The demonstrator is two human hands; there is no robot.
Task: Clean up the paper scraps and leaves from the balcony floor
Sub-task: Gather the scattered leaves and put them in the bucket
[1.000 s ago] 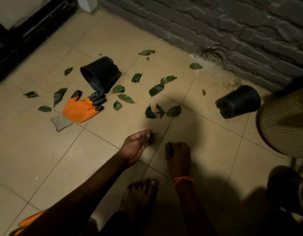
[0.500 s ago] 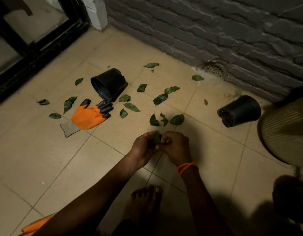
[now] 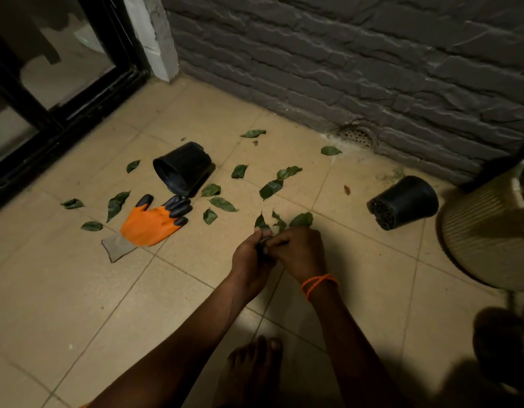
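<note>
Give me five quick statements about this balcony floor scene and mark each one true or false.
1. Both black pots stand upright. False: the pot near the glove and the pot on the right both lie on their sides.
2. The orange glove is worn on a hand. False: it lies flat on the floor tiles.
3. The left hand and right hand meet, holding leaves between them. True.
4. A drain grate sits at the wall's foot. True.
5. No leaves remain on the floor. False: many are scattered, such as one between the pots.
</note>
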